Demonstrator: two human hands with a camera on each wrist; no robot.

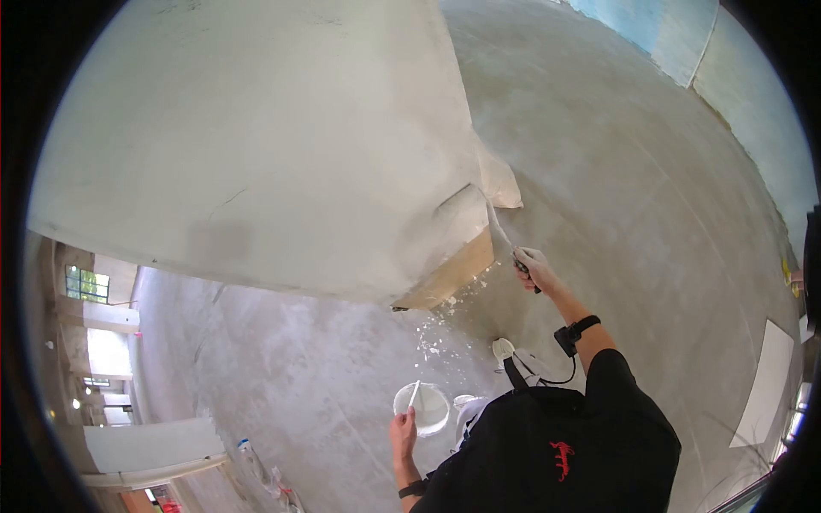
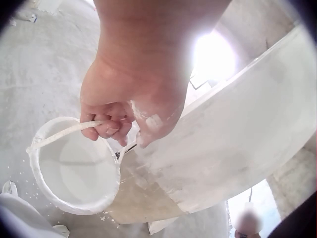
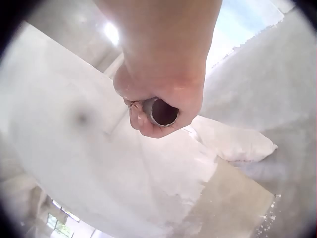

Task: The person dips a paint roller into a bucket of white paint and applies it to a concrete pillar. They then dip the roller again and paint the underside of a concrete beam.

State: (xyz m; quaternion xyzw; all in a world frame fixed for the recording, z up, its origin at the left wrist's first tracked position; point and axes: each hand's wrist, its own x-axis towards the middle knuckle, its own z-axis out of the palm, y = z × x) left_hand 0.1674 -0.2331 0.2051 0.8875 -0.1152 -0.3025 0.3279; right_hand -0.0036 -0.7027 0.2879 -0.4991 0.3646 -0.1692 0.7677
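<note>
My left hand (image 1: 404, 432) grips the pale bail handle (image 2: 67, 133) of a white bucket (image 2: 45, 191), which hangs open side up with white paint-like material inside. Out in front, my right hand (image 1: 532, 269) grips the handle of a paint roller (image 1: 505, 232). Seen from the right wrist, fingers wrap the handle and its hollow end (image 3: 151, 111) faces the camera. The roller's far end meets the white wall (image 1: 325, 162) near its lower corner, hard to pick out against it. Along that bottom edge runs a bare tan strip (image 1: 453, 274). White smears mark my left hand.
White drops (image 1: 436, 342) are spattered on the grey floor (image 1: 633, 214) below the tan strip. My shoe (image 1: 503, 349) stands close to them. A white panel (image 1: 764, 385) lies at the right, a blue-tinted wall (image 1: 658, 34) rises at upper right, and plastic-wrapped items (image 1: 269, 474) lie lower left.
</note>
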